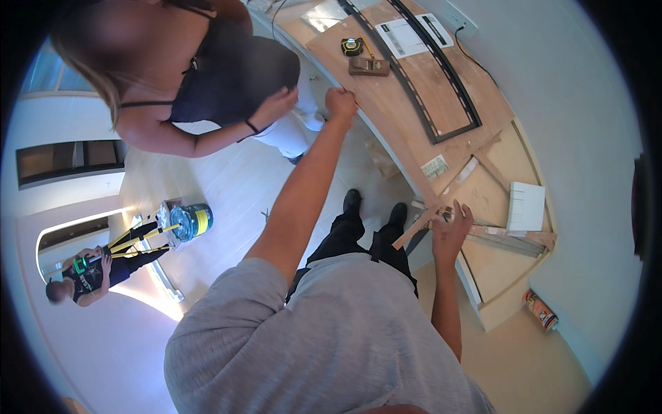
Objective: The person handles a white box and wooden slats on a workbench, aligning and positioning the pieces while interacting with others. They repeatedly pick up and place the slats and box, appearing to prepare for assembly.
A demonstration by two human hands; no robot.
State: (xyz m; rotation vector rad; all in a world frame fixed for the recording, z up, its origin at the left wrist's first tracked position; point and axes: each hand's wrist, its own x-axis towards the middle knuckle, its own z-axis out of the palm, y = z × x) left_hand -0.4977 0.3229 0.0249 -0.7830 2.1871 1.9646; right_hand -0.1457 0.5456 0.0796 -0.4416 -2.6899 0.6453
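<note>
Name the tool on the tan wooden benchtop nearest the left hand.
The brown wooden hand plane; the black-and-yellow tape measure and slim yellow pencil lie farther away.

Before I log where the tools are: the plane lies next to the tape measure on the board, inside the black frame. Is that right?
Not quite: the head view shows the plane outside the black frame, beside one of its long sides. It does lie next to the tape measure on the board.
</note>
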